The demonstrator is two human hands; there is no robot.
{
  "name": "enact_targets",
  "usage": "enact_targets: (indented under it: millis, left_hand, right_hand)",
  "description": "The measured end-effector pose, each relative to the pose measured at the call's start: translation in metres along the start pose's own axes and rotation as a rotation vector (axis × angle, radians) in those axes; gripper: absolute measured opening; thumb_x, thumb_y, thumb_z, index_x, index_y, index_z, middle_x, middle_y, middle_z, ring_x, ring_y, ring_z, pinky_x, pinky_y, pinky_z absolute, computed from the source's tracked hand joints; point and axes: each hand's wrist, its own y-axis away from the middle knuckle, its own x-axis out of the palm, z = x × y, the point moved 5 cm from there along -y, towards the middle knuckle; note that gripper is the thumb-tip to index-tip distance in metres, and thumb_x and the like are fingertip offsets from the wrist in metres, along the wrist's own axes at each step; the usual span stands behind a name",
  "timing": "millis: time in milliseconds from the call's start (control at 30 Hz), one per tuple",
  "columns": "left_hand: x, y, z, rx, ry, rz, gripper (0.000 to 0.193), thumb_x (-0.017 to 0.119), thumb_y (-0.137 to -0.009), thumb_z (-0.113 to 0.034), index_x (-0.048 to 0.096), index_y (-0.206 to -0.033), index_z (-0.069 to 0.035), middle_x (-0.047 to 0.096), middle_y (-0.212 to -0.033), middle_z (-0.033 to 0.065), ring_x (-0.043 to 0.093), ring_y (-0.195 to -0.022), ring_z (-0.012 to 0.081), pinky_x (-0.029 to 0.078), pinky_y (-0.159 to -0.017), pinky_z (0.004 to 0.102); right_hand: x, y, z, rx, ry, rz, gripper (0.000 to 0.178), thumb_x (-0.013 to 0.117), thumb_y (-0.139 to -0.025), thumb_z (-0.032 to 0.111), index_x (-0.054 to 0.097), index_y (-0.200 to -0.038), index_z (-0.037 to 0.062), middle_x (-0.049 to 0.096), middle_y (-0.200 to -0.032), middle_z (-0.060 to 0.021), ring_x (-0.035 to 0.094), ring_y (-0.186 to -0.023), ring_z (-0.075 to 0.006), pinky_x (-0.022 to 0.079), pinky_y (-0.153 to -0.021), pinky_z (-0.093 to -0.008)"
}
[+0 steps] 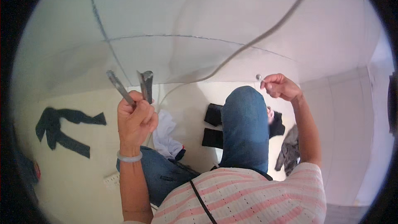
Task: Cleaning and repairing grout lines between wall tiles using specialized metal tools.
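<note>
My left hand (137, 118), wearing a pale bracelet, is closed around flat grey metal strips (117, 84). They stick up from the fingers and spread apart. Whether they are separate pieces or one tool, I cannot tell. On the other side, my right hand (282, 87) is raised before the wall, with thumb and fingers pinched together. Right by those fingertips is a small round shiny metal thing (258, 76). Whether the fingers hold it or it sits on the wall behind them, I cannot make out.
A grey cable (265, 35) runs down across the pale tiled wall (199, 8). Dark trousers (62, 126) lie on the floor to the left. A white garment (166, 135), black cloth (213, 137) and a dark grey garment (288, 149) lie around my legs. A white power strip (111, 180) is at lower left.
</note>
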Motion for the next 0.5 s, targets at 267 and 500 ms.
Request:
enact_targets:
  millis: [267, 500]
  left_hand:
    - [0.032, -0.024, 0.048, -0.157, 0.167, 0.257, 0.012, 0.061, -0.087, -0.019, 0.051, -0.088, -0.012, 0.032, -0.056, -0.0068, 0.026, -0.043, 0.0042, 0.027, -0.035, 0.0182]
    - [0.036, -0.025, 0.05, -0.219, 0.255, 0.304, 0.004, 0.058, -0.088, -0.014, 0.058, -0.092, -0.014, 0.044, -0.059, -0.0044, 0.028, -0.043, 0.0046, 0.03, -0.037, 0.0202]
  right_hand:
    - [-0.019, 0.004, -0.141, 0.104, 0.015, -0.647, 0.024, 0.056, -0.088, 0.02, 0.062, -0.105, 0.0041, 0.064, -0.099, -0.0076, 0.06, -0.087, -0.016, 0.048, -0.078, -0.0285]
    - [-0.054, 0.065, -0.176, 0.027, 0.131, -0.702, 0.026, 0.057, -0.087, 0.023, 0.062, -0.104, 0.0038, 0.064, -0.097, -0.0077, 0.06, -0.084, -0.0172, 0.048, -0.076, -0.0296]
